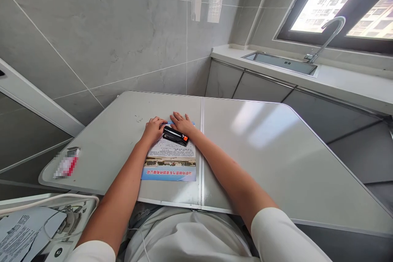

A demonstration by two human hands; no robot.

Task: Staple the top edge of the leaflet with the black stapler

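A printed sheet of paper (170, 159) with a blue band along its near edge lies on the grey folding table (260, 139). A black stapler (175, 135) with an orange tip rests on the sheet's far part. My left hand (153, 129) has its fingers curled on the paper's far left corner, just left of the stapler. My right hand (183, 122) lies flat with fingers stretched out on the far edge of the paper, right behind the stapler.
A small red and white object (66, 165) sits at the table's left corner. Tiled walls stand behind. A counter with a sink (281, 62) and tap (330, 35) runs at the right under a window. Papers and cables (27, 229) lie at lower left.
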